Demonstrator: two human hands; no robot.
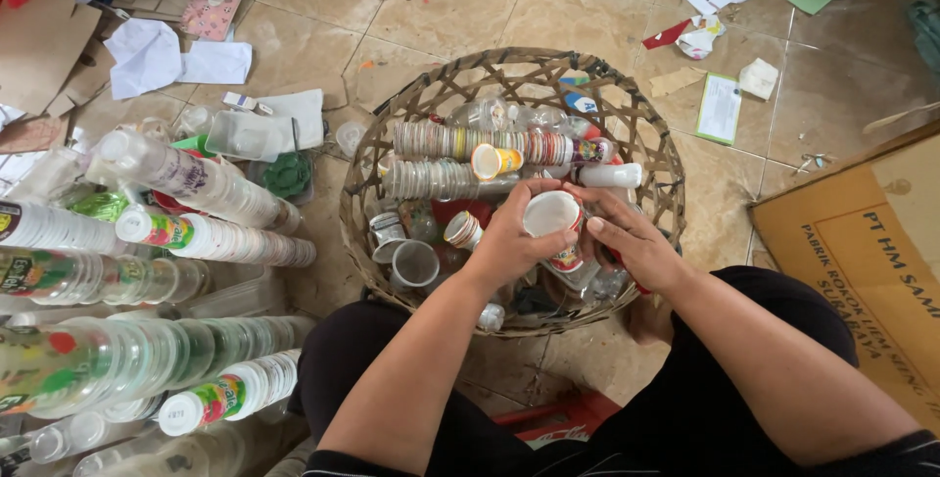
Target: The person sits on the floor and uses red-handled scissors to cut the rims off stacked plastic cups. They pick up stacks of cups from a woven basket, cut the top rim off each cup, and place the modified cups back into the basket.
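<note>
Over the near side of the woven basket (658,159), the left hand (504,242) clasps a small white plastic cup (552,217) around its wall, while the right hand (632,242) rests its fingertips on the cup's rim and side. The cup looks light, thin and easily crushed, best gripped gently at the rim. Inside the basket lie nested cup stacks (460,142) and loose cups (415,263).

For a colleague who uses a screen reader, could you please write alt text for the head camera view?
Both hands, left hand and right hand, hold a small white plastic cup over a round woven basket filled with loose and nested cups. Long stacks of nested cups lie at the left on a paper-strewn tiled floor.
</note>
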